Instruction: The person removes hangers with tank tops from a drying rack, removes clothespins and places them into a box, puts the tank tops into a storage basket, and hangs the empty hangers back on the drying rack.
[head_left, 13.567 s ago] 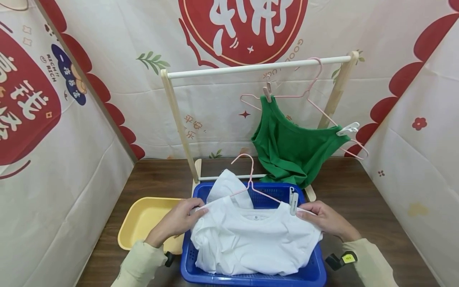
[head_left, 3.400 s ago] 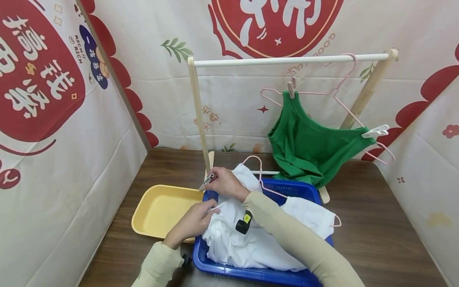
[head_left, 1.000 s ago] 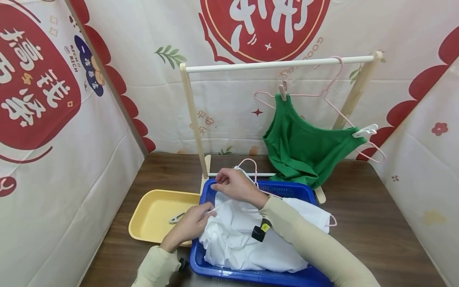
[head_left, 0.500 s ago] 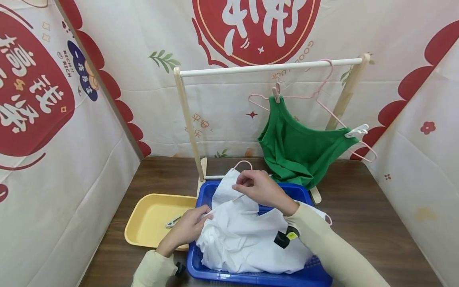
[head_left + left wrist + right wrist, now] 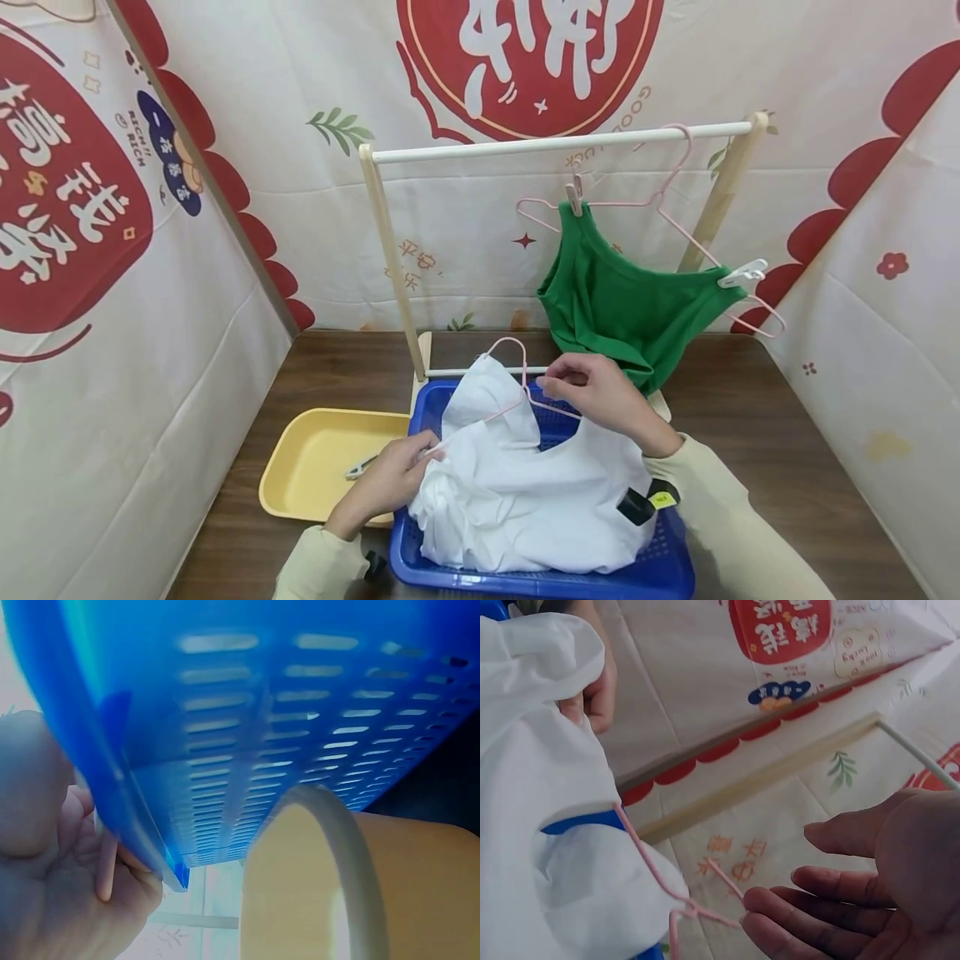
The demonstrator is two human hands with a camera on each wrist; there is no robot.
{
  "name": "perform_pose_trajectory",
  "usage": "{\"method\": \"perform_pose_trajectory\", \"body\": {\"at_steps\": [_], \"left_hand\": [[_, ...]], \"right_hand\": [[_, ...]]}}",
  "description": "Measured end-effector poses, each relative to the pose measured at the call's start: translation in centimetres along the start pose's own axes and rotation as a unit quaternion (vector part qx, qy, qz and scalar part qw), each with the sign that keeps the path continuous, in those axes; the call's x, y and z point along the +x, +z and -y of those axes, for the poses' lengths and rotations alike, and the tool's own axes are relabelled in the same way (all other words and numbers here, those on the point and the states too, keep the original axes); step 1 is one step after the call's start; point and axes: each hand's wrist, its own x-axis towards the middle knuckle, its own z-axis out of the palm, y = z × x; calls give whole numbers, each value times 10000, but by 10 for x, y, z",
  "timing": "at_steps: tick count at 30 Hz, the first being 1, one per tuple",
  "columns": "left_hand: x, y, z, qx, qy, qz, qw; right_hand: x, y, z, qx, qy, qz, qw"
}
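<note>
A white shirt (image 5: 540, 500) lies over the blue basket (image 5: 536, 582) in the head view, on a pink hanger (image 5: 524, 382) whose hook points up. My left hand (image 5: 401, 473) grips the shirt's left shoulder together with the hanger's end; the left wrist view shows the pink hanger tip (image 5: 107, 870) against the palm. Beside the hanger's neck is my right hand (image 5: 600, 398), its fingers loosely bent and holding nothing, as the right wrist view confirms. The shirt's right shoulder is hidden under the right forearm. Behind it lies another white cloth (image 5: 483, 392).
At left, a yellow tray (image 5: 303, 467) holds a clothespin (image 5: 360, 467), partly hidden by the left hand. A rack with a white bar (image 5: 480, 150) stands behind the basket. From it hangs a green tank top (image 5: 622, 300), clipped to a pink hanger with two clothespins.
My right hand has released a clothespin into the yellow tray, then moved right past the hanger's hook. The left hand keeps its grip. Earlier, a clothespin sat on the shirt's right shoulder.
</note>
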Motion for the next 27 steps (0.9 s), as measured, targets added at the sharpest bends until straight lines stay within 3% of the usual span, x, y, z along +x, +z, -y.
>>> {"method": "perform_pose_trajectory", "body": {"at_steps": [9, 21, 27], "left_hand": [[-1, 2, 0, 6, 108, -43, 9999], [-1, 2, 1, -30, -30, -57, 10000], [0, 1, 1, -69, -37, -97, 9999]], "right_hand": [[-6, -3, -30, -365, 360, -427, 9978], [-5, 17, -53, -551, 329, 543, 9965], [-5, 21, -53, -601, 129, 738, 9954]]}}
